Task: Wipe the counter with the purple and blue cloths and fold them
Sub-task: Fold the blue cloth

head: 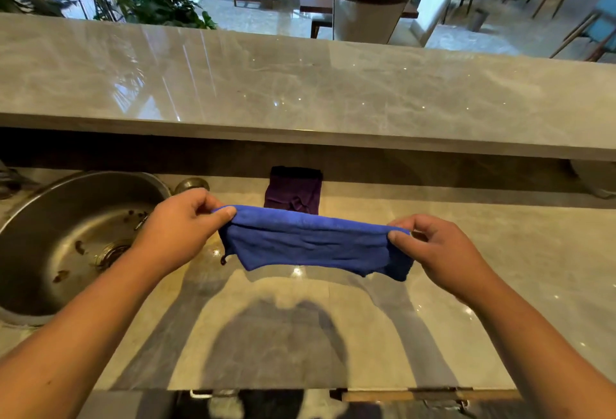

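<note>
A blue cloth (313, 241) hangs stretched in the air above the lower counter (500, 268), doubled over into a wide band. My left hand (180, 225) pinches its left end and my right hand (440, 251) pinches its right end. Behind it, a purple cloth (293, 190) lies folded into a small rectangle on the counter, close to the back wall under the raised bar top. The blue cloth's upper edge hides the purple cloth's near edge.
A round steel sink (66, 235) with bits of debris and a drain sits at the left. A raised marble bar top (300, 91) runs across above the lower counter. Beyond it are dining tables, chairs and plants. The counter's front edge (300, 388) is near my body.
</note>
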The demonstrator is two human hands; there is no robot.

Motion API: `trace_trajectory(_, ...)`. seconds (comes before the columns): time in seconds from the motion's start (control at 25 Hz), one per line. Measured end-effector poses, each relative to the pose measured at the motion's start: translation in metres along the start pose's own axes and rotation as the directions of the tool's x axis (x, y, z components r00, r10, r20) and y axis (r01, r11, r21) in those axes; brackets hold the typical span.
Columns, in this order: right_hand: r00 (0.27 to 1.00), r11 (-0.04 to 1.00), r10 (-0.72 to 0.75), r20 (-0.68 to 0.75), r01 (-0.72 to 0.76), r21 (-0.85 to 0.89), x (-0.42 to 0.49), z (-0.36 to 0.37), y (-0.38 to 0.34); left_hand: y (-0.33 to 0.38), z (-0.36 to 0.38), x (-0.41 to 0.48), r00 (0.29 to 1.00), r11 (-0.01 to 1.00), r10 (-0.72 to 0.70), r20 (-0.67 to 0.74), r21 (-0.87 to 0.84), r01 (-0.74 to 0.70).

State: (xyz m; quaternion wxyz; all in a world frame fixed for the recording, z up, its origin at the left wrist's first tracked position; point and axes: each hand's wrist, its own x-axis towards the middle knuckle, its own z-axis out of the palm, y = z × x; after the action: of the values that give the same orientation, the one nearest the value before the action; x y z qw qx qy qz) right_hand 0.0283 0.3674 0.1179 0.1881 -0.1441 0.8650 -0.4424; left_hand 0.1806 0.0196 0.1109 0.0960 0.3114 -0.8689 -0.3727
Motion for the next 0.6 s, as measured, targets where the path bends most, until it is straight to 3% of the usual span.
trace_trajectory(0.12, 0.998, 0.982, 0.048, -0.029, -0.041, 0.185, 0.001, 0.025, -0.008, 0.025, 0.017, -0.017, 1.000, 1.000, -0.027, 0.000, 0.002, 0.027)
trace_trajectory(0.2, 0.993, 0.935, 0.113, -0.025, -0.097, 0.342, -0.001, 0.053, -0.019, 0.048, 0.036, -0.038, 0.995, 0.989, -0.071, 0.072, -0.125, 0.080)
trace_trajectory(0.32, 0.983, 0.837, 0.134, 0.124, -0.179, 0.517, -0.010, 0.083, -0.034, 0.078, 0.069, -0.064, 0.961, 0.881, -0.044, 0.271, -0.443, 0.166)
trace_trajectory(0.48, 0.940, 0.664, 0.052, 0.338, -0.285, 0.691, -0.020, 0.084, -0.026, 0.097, 0.080, -0.077, 0.885, 0.869, 0.129, 0.447, -0.481, 0.116)
trace_trajectory(0.52, 0.934, 0.632, 0.029, 0.357, -0.293, 0.717, -0.019, 0.080, -0.020, 0.095, 0.078, -0.073, 0.889, 0.855, 0.120, 0.442, -0.501, 0.133)
trace_trajectory(0.6, 0.925, 0.607, 0.002, 0.380, -0.303, 0.735, -0.012, 0.070, -0.007, 0.083, 0.074, -0.061, 0.956, 0.875, 0.036, 0.292, -0.472, 0.111)
